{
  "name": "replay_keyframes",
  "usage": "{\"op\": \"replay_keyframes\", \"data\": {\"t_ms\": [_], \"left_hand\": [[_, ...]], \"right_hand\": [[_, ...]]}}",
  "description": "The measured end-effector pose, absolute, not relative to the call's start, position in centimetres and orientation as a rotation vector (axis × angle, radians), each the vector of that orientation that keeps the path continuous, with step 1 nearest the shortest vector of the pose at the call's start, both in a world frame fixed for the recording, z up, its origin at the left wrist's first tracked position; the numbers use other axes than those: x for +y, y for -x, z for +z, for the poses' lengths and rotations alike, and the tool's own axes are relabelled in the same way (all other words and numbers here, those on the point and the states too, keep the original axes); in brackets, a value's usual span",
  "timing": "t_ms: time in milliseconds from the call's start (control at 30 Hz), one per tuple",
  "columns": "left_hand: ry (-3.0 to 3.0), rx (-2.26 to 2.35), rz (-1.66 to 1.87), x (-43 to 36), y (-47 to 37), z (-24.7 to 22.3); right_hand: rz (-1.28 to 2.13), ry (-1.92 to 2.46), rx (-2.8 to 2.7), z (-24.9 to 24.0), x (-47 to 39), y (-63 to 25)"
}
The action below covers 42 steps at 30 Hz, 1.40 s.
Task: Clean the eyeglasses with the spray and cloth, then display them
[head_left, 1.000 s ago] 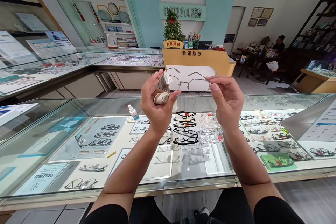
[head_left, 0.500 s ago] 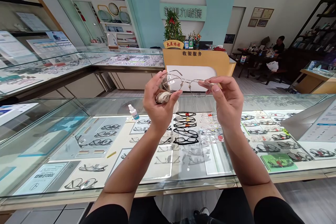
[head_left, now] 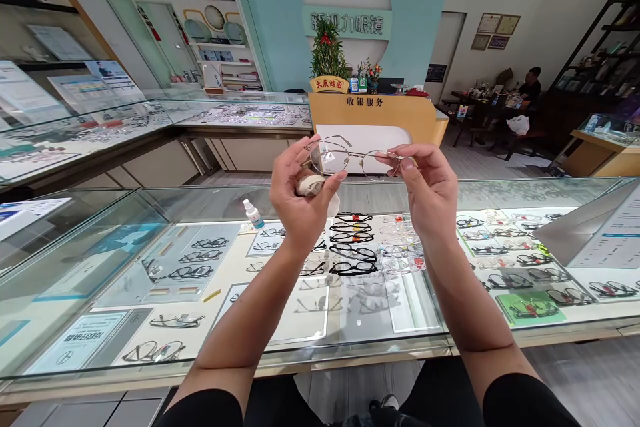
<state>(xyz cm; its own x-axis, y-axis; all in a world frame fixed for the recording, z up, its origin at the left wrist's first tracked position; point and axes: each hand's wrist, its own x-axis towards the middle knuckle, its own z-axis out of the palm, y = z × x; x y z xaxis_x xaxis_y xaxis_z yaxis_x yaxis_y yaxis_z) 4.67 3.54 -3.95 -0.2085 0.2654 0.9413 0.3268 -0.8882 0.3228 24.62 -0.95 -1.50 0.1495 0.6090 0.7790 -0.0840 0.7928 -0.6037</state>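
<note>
A pair of thin-rimmed metal eyeglasses is held up above the glass counter, lenses facing me. My left hand grips its left side and also has a pale crumpled cloth tucked in the palm, part of it hanging below. At the other end, my right hand pinches the frame near the right hinge with thumb and fingers. Below the hands, a column of black eyeglasses lies on the display. To the left on the counter stands a small white and blue bottle.
The glass display counter stretches across in front of me, with several frames lying in it. A sign board stands at right. Farther back are a cashier desk with a plant and a seated person.
The eyeglasses have tilted slightly, and the far temple arm shows a little differently. Both hands keep their hold and have shifted slightly left.
</note>
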Motion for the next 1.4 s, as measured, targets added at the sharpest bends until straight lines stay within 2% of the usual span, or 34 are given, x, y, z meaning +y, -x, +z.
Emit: {"op": "replay_keyframes", "data": {"t_ms": [200,333,533,667,1000,1400], "left_hand": [[1.968,-0.739,-2.364,3.1,-4.9,-3.6],[2.054,-0.725,-2.395,2.7,-4.7,-3.3],[2.303,-0.806,-2.123,2.5,-3.7,-2.7],[2.405,-0.809,-2.029,1.8,-3.5,-2.3],[2.565,-0.804,-1.992,1.4,-3.4,-1.8],[2.513,-0.871,-2.106,1.9,-4.0,-2.5]], "right_hand": [[0.541,0.458,-1.343,-1.6,-0.8,-24.5],[0.429,0.565,-1.390,-1.5,-0.8,-25.1],[0.284,0.742,-1.583,-0.7,-1.1,-26.2],[0.387,0.782,-1.724,-0.3,-1.2,-26.5],[0.923,0.706,-1.757,-0.5,-0.9,-26.6],[0.844,0.698,-1.725,-1.3,0.0,-26.3]]}}
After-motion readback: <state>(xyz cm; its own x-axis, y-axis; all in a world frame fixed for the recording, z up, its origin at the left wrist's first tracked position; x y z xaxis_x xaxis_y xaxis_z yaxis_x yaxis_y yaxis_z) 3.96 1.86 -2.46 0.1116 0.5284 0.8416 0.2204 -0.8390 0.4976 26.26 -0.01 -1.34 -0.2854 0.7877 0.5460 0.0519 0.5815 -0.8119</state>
